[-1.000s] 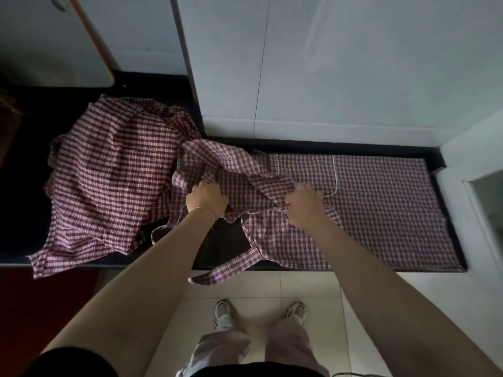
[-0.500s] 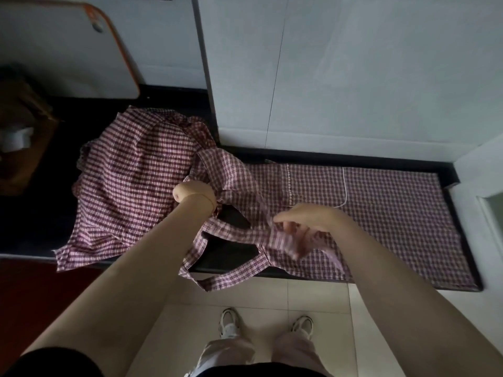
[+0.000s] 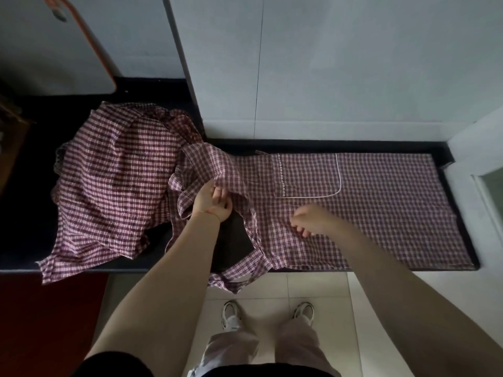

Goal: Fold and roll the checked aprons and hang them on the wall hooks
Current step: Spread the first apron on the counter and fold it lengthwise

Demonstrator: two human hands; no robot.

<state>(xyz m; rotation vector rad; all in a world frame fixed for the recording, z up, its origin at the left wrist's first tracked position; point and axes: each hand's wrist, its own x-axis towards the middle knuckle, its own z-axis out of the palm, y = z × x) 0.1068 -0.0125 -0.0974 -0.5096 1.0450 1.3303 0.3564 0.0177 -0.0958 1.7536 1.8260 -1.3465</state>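
A red-and-white checked apron lies spread flat on the black counter, its white-trimmed pocket facing up. Its bib end is bunched at the left, where my left hand grips a fold of the cloth. A strap loop hangs over the counter's front edge. My right hand hovers just above the apron's middle with fingers curled and apart, holding nothing. A second checked apron lies crumpled on the counter to the left.
A white tiled wall rises behind the counter. A white board with an orange rim leans at the back left. A white ledge bounds the right end. My feet stand on pale floor tiles; a red mat lies at the left.
My right hand has let go of the apron's strap and moved right over the flat part. My left hand has shifted right, still gripping the bunched bib end.
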